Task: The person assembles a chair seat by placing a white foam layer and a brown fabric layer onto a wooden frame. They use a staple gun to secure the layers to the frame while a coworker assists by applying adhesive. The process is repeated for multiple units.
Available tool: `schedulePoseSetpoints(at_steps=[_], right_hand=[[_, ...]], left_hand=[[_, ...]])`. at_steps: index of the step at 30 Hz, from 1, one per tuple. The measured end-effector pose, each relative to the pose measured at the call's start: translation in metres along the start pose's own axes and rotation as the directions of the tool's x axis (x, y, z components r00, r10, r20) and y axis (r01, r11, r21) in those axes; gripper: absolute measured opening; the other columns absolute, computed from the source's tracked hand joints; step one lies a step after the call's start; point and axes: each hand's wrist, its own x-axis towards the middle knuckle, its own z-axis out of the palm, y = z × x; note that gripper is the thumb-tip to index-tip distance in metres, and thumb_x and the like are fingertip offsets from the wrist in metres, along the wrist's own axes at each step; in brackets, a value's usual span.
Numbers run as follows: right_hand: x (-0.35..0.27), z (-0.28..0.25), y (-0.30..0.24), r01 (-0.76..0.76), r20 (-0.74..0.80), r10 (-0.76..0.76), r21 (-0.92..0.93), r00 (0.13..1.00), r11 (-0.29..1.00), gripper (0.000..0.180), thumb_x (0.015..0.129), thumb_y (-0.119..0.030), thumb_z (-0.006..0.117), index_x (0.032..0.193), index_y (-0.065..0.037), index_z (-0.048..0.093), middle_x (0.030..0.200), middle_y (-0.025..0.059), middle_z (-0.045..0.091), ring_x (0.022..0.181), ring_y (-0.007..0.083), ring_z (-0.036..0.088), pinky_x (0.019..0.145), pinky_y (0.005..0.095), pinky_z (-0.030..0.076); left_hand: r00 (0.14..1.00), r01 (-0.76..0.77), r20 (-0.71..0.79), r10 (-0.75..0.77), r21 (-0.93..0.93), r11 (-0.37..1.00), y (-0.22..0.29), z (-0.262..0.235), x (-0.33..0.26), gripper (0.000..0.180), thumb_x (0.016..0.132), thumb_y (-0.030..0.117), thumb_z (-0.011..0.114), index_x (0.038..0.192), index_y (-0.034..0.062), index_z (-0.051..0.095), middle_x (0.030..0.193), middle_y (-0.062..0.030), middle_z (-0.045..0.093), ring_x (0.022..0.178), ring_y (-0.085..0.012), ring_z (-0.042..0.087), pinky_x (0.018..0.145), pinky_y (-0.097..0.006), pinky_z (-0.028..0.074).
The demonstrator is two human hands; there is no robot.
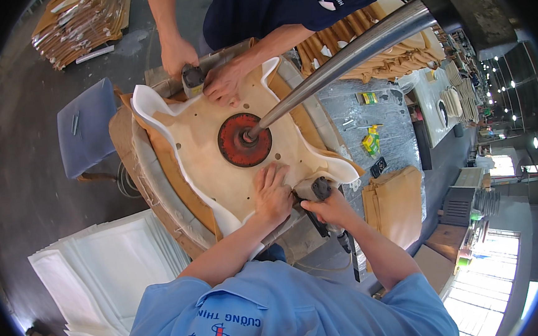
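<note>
while the left hand [272,196] presses flat and open on the plywood seat panel [232,170], the right hand [328,210] grips a staple gun [318,196] just beside it, at the panel's near edge.

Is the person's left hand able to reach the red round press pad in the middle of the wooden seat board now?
Probably yes. The left hand lies flat on the wooden seat board, and only bare board lies between it and the red press pad. The metal arm comes in from the far side.

press disc [244,140] on seat board [219,171]
</note>
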Motion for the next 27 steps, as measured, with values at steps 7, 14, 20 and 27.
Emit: schedulePoseSetpoints(at_steps=[7, 14, 20, 27], right_hand=[[0.006, 0.005, -0.005, 0.003, -0.050, -0.007, -0.084, 0.999, 0.996, 0.036, 0.089, -0.024, 0.086, 0.112, -0.001, 0.072, 0.074, 0.0034, 0.069, 0.052, 0.0116, 0.061, 0.048, 0.0297, 0.048], [-0.003, 0.010, 0.001, -0.005, 0.038, 0.005, 0.019, 0.999, 1.000, 0.031, 0.089, -0.023, 0.086, 0.107, -0.001, 0.074, 0.071, 0.0030, 0.069, 0.051, 0.0112, 0.060, 0.048, 0.0297, 0.048], [-0.001, 0.020, -0.014, -0.021, -0.075, 0.015, -0.076, 0.997, 0.997, 0.031, 0.088, -0.024, 0.086, 0.103, 0.000, 0.074, 0.070, 0.0032, 0.068, 0.051, 0.0116, 0.061, 0.048, 0.0310, 0.049], [-0.010, 0.020, -0.002, 0.025, -0.008, -0.025, -0.045, 1.000, 0.999, 0.029, 0.089, -0.021, 0.086, 0.106, -0.001, 0.072, 0.069, 0.0010, 0.064, 0.050, 0.0105, 0.057, 0.047, 0.0299, 0.046]], left_hand=[[0.999, -0.012, 0.048, 0.009, 0.048, 0.999, -0.005, -0.015, -0.012, 0.021, 0.087, 0.028, 0.074, 0.086, 0.0089, 0.080, 0.159, -0.0072, 0.049, 0.159, -0.0365, 0.025, 0.131, -0.058, 0.013], [0.997, 0.035, 0.067, -0.036, 0.024, 0.999, -0.004, -0.017, -0.011, 0.022, 0.088, 0.030, 0.075, 0.086, 0.0085, 0.079, 0.161, -0.0075, 0.047, 0.160, -0.0373, 0.024, 0.131, -0.060, 0.013], [0.998, 0.002, 0.065, -0.005, 0.036, 0.999, -0.008, -0.017, -0.012, 0.022, 0.089, 0.025, 0.071, 0.095, 0.0057, 0.080, 0.158, -0.0089, 0.049, 0.162, -0.0371, 0.022, 0.132, -0.059, 0.012], [0.998, 0.043, 0.055, -0.041, -0.026, 0.999, -0.011, -0.026, -0.023, 0.021, 0.086, 0.022, 0.075, 0.096, 0.0039, 0.078, 0.157, -0.0087, 0.050, 0.162, -0.0374, 0.021, 0.132, -0.058, 0.012]])
